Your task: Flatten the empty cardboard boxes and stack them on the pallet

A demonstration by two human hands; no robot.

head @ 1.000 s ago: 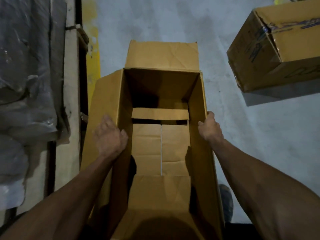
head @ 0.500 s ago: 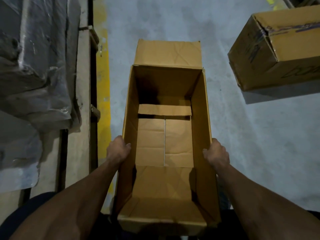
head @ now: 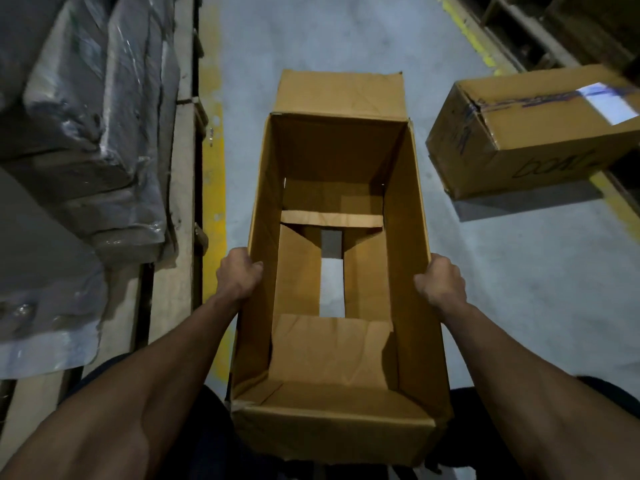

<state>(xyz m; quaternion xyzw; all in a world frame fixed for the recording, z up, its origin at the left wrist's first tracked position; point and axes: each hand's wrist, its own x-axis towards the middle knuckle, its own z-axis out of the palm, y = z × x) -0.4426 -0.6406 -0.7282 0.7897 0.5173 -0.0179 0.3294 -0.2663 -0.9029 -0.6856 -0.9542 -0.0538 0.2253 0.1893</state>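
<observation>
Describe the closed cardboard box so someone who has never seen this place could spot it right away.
Start at the grey concrete floor of the aisle and look right of the open box. The closed box lies there against the yellow floor line. Unlike the open box, its top is taped shut and has dark handwriting on its side.

Open box point(head: 408, 244) centre on floor point(head: 519, 289), hands on its side walls; closed box point(head: 540, 133) right and beyond; wrapped pallet load point(head: 86, 133) left

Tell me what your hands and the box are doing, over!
Left hand and right hand gripping the open box sides. Bottom flaps parted, floor showing through. Nothing blocking.
</observation>
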